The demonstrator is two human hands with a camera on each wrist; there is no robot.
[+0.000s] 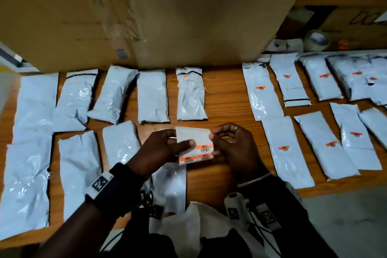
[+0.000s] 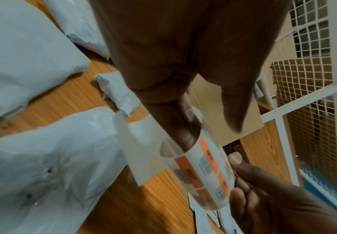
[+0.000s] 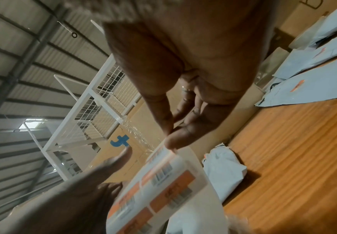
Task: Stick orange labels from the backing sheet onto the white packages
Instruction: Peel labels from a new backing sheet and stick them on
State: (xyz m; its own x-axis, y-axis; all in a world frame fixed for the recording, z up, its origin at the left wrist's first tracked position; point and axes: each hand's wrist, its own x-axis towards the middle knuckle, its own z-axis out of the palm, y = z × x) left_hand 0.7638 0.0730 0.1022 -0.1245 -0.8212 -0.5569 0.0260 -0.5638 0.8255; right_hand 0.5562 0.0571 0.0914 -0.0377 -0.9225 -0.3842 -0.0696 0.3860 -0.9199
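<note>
Curled white backing sheet (image 1: 193, 144) with orange barcode labels (image 1: 204, 147): pinched flat by left hand (image 1: 161, 151), steadied for peeling. Right hand (image 1: 234, 148) thumb and forefinger nipping sheet's right edge, apparently lifting a label. Unlabelled white plastic packages (image 1: 151, 95) left of sheet.

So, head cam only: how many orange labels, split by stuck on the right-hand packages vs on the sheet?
Stuck labels on the right-hand packages: 8
Unpeeled labels showing on the backing sheet: 3
Total: 11
</note>
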